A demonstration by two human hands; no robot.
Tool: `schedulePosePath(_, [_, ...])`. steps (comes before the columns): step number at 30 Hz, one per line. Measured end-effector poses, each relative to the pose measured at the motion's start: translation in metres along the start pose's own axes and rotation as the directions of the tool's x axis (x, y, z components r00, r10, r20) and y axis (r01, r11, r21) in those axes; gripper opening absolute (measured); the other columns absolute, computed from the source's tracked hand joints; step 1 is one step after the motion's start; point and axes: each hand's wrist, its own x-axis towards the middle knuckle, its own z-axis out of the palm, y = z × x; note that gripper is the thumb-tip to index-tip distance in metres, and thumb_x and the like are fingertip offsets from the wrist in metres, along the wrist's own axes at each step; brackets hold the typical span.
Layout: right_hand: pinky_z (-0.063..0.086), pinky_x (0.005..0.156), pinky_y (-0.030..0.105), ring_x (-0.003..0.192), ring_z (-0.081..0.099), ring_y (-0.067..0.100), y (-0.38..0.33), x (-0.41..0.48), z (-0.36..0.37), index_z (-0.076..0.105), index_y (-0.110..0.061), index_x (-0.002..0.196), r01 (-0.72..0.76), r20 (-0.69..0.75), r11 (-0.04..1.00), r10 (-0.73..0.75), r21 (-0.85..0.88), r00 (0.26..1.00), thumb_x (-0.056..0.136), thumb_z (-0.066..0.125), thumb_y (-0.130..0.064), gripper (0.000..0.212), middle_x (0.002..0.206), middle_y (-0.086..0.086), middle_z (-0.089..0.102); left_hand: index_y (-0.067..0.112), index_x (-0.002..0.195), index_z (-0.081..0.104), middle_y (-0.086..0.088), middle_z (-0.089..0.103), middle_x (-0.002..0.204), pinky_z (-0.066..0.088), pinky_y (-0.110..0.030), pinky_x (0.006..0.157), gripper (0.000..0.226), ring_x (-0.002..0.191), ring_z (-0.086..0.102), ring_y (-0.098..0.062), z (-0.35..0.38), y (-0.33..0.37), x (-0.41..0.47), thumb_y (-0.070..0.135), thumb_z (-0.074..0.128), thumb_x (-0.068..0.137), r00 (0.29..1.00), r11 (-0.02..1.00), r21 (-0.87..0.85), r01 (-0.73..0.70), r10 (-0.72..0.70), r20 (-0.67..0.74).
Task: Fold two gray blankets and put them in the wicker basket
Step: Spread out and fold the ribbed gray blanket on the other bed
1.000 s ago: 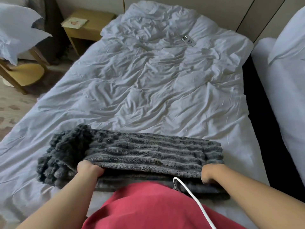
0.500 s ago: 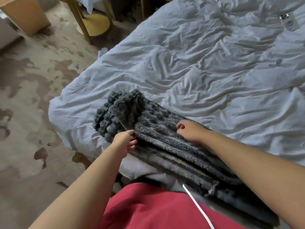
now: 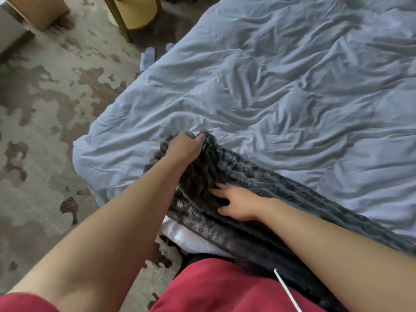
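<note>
A dark gray ribbed plush blanket [image 3: 258,181] lies folded in layers along the near edge of the bed [image 3: 281,91]. At the blanket's far left end, my left hand [image 3: 183,146] is closed over a raised bunch of the fabric. My right hand [image 3: 238,204] rests flat on top of the blanket with its fingers spread. A second blanket cannot be told apart from the layers. No wicker basket is in view.
Wrinkled pale sheets cover the bed. Patterned carpet [image 3: 45,131] lies to the left. A pair of pale slippers [image 3: 147,57] sits by the bed's side. A yellow round stool [image 3: 137,12] and wooden furniture [image 3: 42,12] stand at the top left.
My view has swung left and down. My left hand moved from the blanket's near edge up to its far left end and gripped it. My right hand slid nearer and spread flat.
</note>
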Motion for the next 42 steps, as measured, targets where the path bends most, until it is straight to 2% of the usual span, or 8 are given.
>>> schedulePosePath(4, [0.026,0.114,0.029,0.140,0.032,0.017,0.027,-0.015,-0.009,0.039,-0.026,0.146,-0.041,-0.179,0.988,0.068,0.152,0.981,0.092,0.051,-0.022,0.055,0.152,-0.003,0.036,-0.003,0.119,0.057,-0.016,0.058,0.090,0.037,-0.032,0.060,0.055,0.067,0.051,-0.024,0.023,0.011,0.025,0.045,0.041,0.097,0.990,0.937,0.347,-0.053,0.003,0.142])
schedulePosePath(8, [0.026,0.115,0.039,0.143,0.021,0.022,0.063,-0.023,-0.020,0.025,-0.027,0.151,-0.224,-0.378,0.971,0.239,0.086,0.894,0.098,0.043,-0.031,0.056,0.156,0.000,0.022,0.003,0.108,0.066,-0.012,0.066,0.091,0.041,-0.027,0.069,0.042,0.086,0.061,-0.031,0.012,-0.007,0.038,0.039,0.048,0.096,0.999,0.985,-0.168,0.036,-0.034,0.016])
schedulePosePath(11, [0.016,0.119,0.040,0.148,0.008,0.021,0.092,-0.033,-0.015,0.009,-0.031,0.154,-0.377,-0.218,0.925,0.377,0.044,0.900,0.099,0.037,-0.046,0.063,0.162,0.001,0.006,0.001,0.121,0.062,-0.024,0.058,0.127,0.041,-0.032,0.092,0.049,0.116,0.055,-0.037,0.000,-0.058,0.032,0.041,0.046,0.097,0.962,0.942,-0.204,0.267,-0.273,-0.001])
schedulePosePath(14, [0.009,0.121,0.043,0.150,-0.001,0.023,0.110,-0.048,0.002,-0.002,-0.033,0.154,-0.426,-0.061,0.905,0.424,-0.023,0.904,0.097,0.032,-0.057,0.071,0.162,0.001,-0.007,0.002,0.126,0.057,-0.024,0.056,0.130,0.041,-0.034,0.094,0.045,0.119,0.052,-0.038,0.005,-0.079,0.017,0.036,0.046,0.099,0.946,0.943,-0.074,0.325,-0.325,0.017])
schedulePosePath(19, [0.003,0.121,0.045,0.149,0.000,0.026,0.100,-0.047,0.010,0.000,-0.028,0.154,-0.475,-0.206,0.879,0.458,-0.042,0.865,0.095,0.027,-0.062,0.073,0.162,0.006,-0.003,0.019,0.132,0.044,-0.015,0.043,0.137,0.030,-0.049,0.107,0.052,0.128,0.040,-0.035,0.021,-0.010,-0.004,0.005,0.051,0.083,0.963,0.926,0.370,0.073,0.032,-0.268])
schedulePosePath(23, [-0.005,0.119,0.043,0.149,-0.009,0.024,0.082,-0.026,0.014,0.000,-0.031,0.153,-0.407,-0.395,0.912,0.355,-0.052,0.847,0.093,0.020,-0.067,0.073,0.162,0.004,-0.008,0.025,0.143,0.034,-0.007,0.030,0.153,0.003,-0.053,0.117,0.050,0.143,0.023,-0.026,0.075,0.037,-0.039,0.025,0.041,0.094,0.877,0.801,0.466,-0.377,0.471,-0.100])
schedulePosePath(27, [-0.009,0.119,0.043,0.148,-0.012,0.023,0.091,-0.012,0.042,-0.005,-0.034,0.152,-0.423,-0.415,0.906,0.384,-0.003,0.825,0.093,0.018,-0.066,0.071,0.162,-0.001,-0.010,0.028,0.151,0.016,-0.003,0.010,0.161,-0.003,-0.048,0.117,0.057,0.148,0.005,-0.022,0.133,-0.005,-0.051,0.047,0.026,0.099,0.938,0.799,0.501,-0.333,0.333,0.093])
schedulePosePath(42, [-0.010,0.120,0.038,0.148,-0.012,0.016,0.258,-0.177,0.170,-0.006,-0.027,0.153,-0.737,-0.548,0.632,0.715,0.240,0.435,0.094,0.003,-0.059,0.068,0.162,-0.004,-0.011,0.023,0.153,0.010,-0.005,0.005,0.162,-0.002,-0.045,0.117,0.061,0.148,0.004,-0.022,0.192,-0.050,-0.047,0.043,0.024,0.098,0.939,0.690,0.693,-0.209,0.339,-0.055])
